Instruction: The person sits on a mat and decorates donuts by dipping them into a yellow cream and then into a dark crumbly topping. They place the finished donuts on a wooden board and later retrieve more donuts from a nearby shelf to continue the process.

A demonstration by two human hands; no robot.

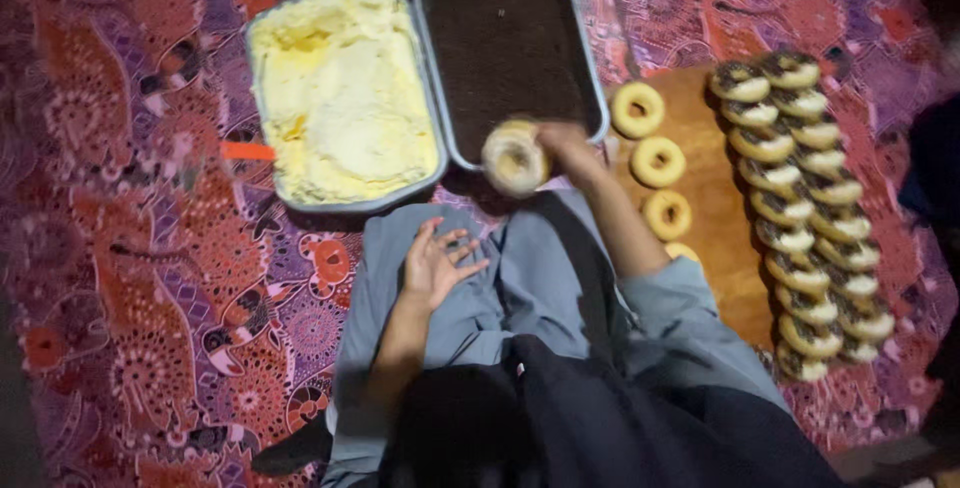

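Right then, the right hand (565, 143) held a round pale ring doughnut (515, 158), fingers closed on its edge. The doughnut was tipped up, so its flat face and its hole looked toward the camera. It was blurry, so I could not tell how tight the hold was.

From the doughnut, the grey metal tray of dark brown crumbs (505, 53) lay at twelve o'clock, very near. The doughnut hung just over the tray's near rim. The grey metal tray of soft yellow cream (340, 98) lay at about ten o'clock, a bit farther off. The two trays touched side by side.

The left hand (435, 266) was open and flat, fingers spread, holding nothing. It rested on the grey cloth lap (520, 288), at about seven o'clock from the doughnut. So the right hand was much nearer both trays.

At three o'clock a brown wooden board (715, 198) carried a few plain ring doughnuts (657, 161). Farther out at three to four o'clock ran two rows of doughnuts topped with dark crumbs (800, 208). Everything sat on a purple and red patterned cloth (130, 248).
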